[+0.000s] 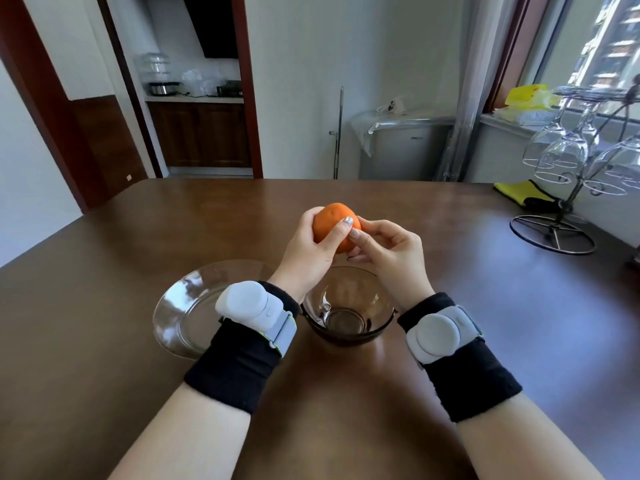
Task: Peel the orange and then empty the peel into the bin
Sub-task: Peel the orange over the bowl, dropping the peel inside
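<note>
Nearest the lens, two bare forearms in black wristbands [232, 360], each strapped with a pale grey sensor pod [246, 304]. Left of the hands, a clear glass plate [178, 315] flat on the brown counter [104, 271], partly behind the left wrist. Directly below the hands, a smoky glass bowl [348, 306], nothing visible inside. Left hand [308, 251] wrapped round the orange [332, 220], thumb across its near face, fruit raised above the bowl and unpeeled. Right hand [384, 249] touching the orange's right side, thumb tip pressed to the skin beside the left thumbnail, other fingers curled. Far right of the hands, a wire rack [557, 216] hung with upturned wine glasses [561, 154].
</note>
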{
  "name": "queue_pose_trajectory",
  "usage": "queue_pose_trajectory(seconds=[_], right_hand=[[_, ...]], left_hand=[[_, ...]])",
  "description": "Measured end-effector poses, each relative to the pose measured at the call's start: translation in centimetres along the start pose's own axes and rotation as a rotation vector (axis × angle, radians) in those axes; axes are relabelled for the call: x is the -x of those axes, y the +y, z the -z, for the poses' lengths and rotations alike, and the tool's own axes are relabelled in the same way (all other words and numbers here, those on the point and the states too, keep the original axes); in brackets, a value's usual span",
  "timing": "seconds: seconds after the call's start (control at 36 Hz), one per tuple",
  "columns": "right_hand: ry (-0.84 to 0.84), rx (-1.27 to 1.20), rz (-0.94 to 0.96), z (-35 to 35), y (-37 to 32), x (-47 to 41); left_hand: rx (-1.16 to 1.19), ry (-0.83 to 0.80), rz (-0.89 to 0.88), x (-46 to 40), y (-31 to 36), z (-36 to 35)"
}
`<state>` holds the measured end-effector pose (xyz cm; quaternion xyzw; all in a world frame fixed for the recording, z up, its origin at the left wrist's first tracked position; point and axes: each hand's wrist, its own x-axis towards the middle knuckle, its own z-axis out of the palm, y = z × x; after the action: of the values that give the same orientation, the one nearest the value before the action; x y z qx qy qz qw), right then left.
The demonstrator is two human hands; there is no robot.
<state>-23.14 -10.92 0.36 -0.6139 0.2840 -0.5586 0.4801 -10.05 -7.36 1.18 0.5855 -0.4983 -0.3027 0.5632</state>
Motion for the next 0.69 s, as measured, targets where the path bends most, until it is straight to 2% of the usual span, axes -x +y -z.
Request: queue_pose_trajectory(seconds=[0.28, 0.47, 0.69], right_hand=[[-0.029, 0.277, 0.120, -0.5, 0.9, 0.0], [-0.037, 0.390, 0.234, -0.9, 0.3, 0.3], [0.000, 0.494, 0.305, -0.6, 0.4, 0.9]], left_hand=[[0.008, 0.103, 0.009, 1.1, -1.2, 0.5], [-0.181, 0.202, -0.101, 1.7, -1.2, 0.5], [-0.302, 0.198, -0.175, 2.2, -1.3, 0.2]])
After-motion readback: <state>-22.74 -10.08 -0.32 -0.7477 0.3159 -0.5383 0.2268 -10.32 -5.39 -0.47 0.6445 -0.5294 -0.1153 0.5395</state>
